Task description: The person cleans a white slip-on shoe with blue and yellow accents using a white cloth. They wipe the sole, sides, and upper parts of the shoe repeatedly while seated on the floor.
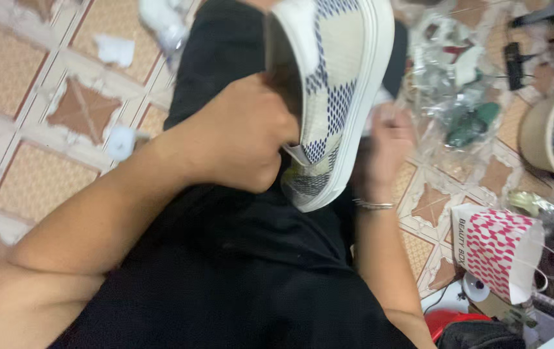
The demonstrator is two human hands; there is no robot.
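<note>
Checkered canvas shoe (335, 84) looks light, with a stiff sole. My left hand (241, 132) grips its opening; my right hand (387, 152) holds the sole.

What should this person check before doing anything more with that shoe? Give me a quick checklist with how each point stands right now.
1. Left hand has a firm hold on the checked slip-on shoe: ok, its fingers are tucked into the opening.
2. Right hand supports the shoe from the sole side: cannot tell, it is blurred and partly hidden behind the shoe.
3. Shoe kept above the lap, away from the tiled floor: ok.
4. Clutter close to the right arm: not ok, a pink patterned paper bag and clear plastic wrappings lie close by.
5. Clear view of the shoe: not ok, the picture is motion-blurred.
</note>
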